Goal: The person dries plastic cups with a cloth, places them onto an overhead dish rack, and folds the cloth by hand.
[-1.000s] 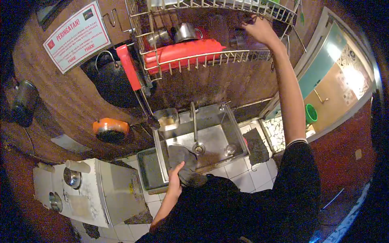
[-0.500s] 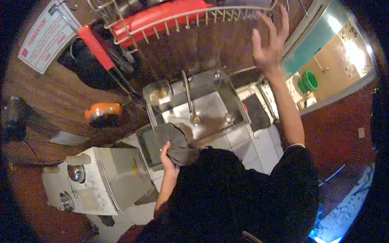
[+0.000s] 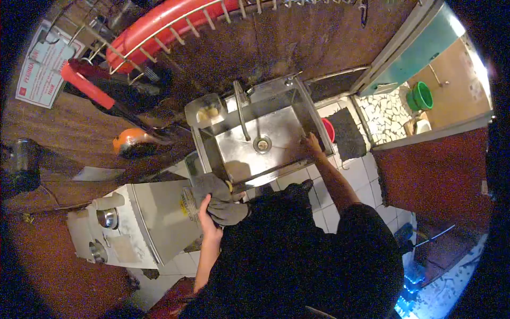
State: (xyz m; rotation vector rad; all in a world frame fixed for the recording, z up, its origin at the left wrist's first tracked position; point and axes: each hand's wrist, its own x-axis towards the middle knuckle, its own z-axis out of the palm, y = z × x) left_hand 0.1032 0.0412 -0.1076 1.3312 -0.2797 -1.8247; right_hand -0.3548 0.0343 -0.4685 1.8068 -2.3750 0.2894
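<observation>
A grey cloth (image 3: 226, 204) is bunched in my left hand (image 3: 208, 219). The thumb lies along its near side, and the other fingers are hidden by it. This hand is just in front of the near left corner of the metal sink (image 3: 255, 119). My right hand (image 3: 312, 143) reaches down inside the sink at its right side. Its fingers are dark and blurred, so their grip is unclear. Near the sink's middle lies the drain (image 3: 262, 144), left of that hand. The faucet (image 3: 241, 114) reaches over the basin from the back.
A clear container (image 3: 206, 110) with pale contents sits at the sink's back left corner. Above hangs a wire rack (image 3: 180, 40) holding a red item (image 3: 170, 24). The stove (image 3: 119, 226) stands left. To the right are a dark mat (image 3: 345, 133) and a green bucket (image 3: 423, 95).
My right hand has come down from the raised rack into the sink's right side. The left hand still grips the cloth, slightly lower and further left. The view has shifted.
</observation>
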